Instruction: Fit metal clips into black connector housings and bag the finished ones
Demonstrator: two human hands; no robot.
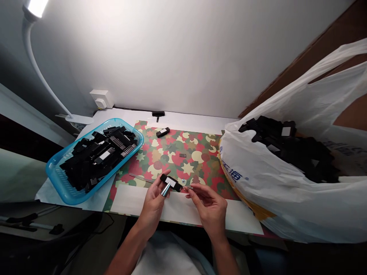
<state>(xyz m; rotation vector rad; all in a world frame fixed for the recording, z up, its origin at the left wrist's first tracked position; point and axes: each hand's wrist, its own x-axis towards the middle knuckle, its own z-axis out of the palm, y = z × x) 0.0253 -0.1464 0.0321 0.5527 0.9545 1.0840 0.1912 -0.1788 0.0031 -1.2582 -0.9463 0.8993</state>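
My left hand [154, 200] is closed around a small black rectangular plastic part with a white label [171, 181], above the near edge of the table. A shiny metal tube-like piece [165, 190] sticks out by my left thumb, crossing the label's lower edge; its other end is hidden. At the right end of the black part, my right hand [210, 206] pinches something small and pale, too small to name. Just behind the fingertips lies a tiny whitish piece [184, 181] on the patterned mat [197, 168].
A blue basket [54, 168] heaped with black plastic parts stands left. On the right a white plastic bag [258, 202] holds more. Another labelled black part [163, 132], a small dark plate [182, 155] and a thin rod [140, 177] lie about. A lamp [37, 65] stands back left.
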